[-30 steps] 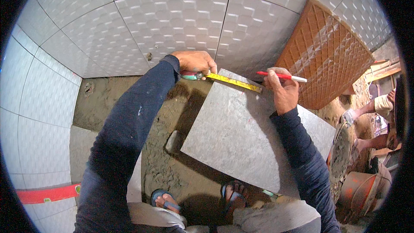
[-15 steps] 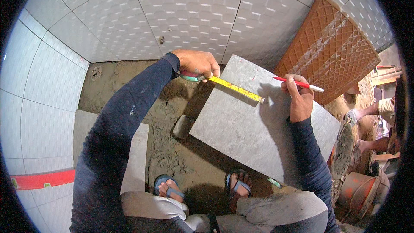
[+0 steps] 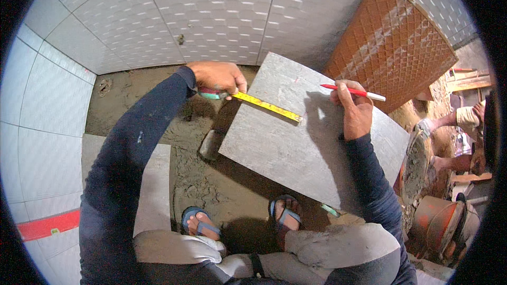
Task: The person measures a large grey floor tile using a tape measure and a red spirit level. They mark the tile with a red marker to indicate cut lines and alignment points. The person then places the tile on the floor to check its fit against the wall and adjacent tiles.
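A large grey tile (image 3: 285, 163) lies at a slant before me, raised over the mortar bed. My left hand (image 3: 217, 77) grips a tape measure (image 3: 214, 94) at the tile's left edge. Its yellow blade (image 3: 269, 107) reaches across the tile's upper part, the free end lying toward the middle. Over the tile's right half, my right hand (image 3: 356, 110) pinches a red marker pen (image 3: 351, 91) with a white end. The pen's red tip points left, clear of the blade. A small reddish mark shows on the tile near its top corner.
White textured wall tiles (image 3: 211, 16) stand ahead and left. A brown ribbed tile (image 3: 391, 42) leans there at right. Below my left arm lies a laid grey tile (image 3: 153, 190) beside wet mortar (image 3: 195, 179). Orange buckets (image 3: 430, 224) and another person's legs (image 3: 446, 163) are at right. A red level (image 3: 50, 225) is at left.
The whole view has shifted, so both hands and the tile appear a little further left. The tape's end and the pen keep nearly the same places over the tile.
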`<control>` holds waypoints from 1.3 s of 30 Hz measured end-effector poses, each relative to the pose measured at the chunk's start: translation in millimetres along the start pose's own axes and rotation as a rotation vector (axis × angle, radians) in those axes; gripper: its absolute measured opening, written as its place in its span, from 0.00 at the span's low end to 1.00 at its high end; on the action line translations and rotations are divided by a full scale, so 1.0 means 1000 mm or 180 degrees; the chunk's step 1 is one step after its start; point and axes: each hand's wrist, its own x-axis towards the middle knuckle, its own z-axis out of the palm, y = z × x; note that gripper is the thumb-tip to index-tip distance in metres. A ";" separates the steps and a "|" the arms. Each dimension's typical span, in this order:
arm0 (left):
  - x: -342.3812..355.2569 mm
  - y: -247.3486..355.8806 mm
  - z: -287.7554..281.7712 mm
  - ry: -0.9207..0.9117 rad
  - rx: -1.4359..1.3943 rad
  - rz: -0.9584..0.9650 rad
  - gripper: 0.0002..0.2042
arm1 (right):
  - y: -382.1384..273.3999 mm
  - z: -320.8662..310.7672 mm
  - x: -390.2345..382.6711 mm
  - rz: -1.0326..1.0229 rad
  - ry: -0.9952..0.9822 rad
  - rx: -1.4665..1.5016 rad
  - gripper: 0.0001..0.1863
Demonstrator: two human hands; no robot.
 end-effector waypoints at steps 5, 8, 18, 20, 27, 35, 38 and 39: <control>-0.004 -0.002 0.000 0.0033 0.0102 -0.0062 0.09 | 0.003 0.001 0.000 0.0088 -0.0010 0.0061 0.12; -0.003 0.001 0.001 0.0046 0.0005 -0.0164 0.10 | 0.004 -0.001 0.000 0.0092 -0.0002 -0.0023 0.12; 0.002 -0.001 0.000 0.0029 -0.0042 -0.0068 0.10 | 0.004 0.001 -0.001 0.0082 -0.0010 0.0078 0.13; 0.001 -0.003 -0.001 0.0023 0.0025 -0.0052 0.09 | 0.002 0.004 -0.002 0.0090 -0.0014 0.0052 0.13; -0.001 0.006 -0.001 0.0018 -0.0017 -0.0068 0.10 | -0.009 0.023 -0.006 0.0035 -0.0317 -0.0059 0.11; -0.003 0.003 0.001 0.0090 -0.0080 -0.0024 0.08 | -0.012 0.072 -0.010 -0.0254 -0.0917 -0.0231 0.10; -0.002 0.004 0.001 0.0039 -0.0112 -0.0109 0.08 | -0.015 0.086 -0.009 -0.0381 -0.1135 -0.0538 0.09; -0.002 0.005 0.001 0.0045 -0.0098 -0.0104 0.08 | -0.016 0.089 -0.008 -0.0453 -0.1215 -0.0706 0.09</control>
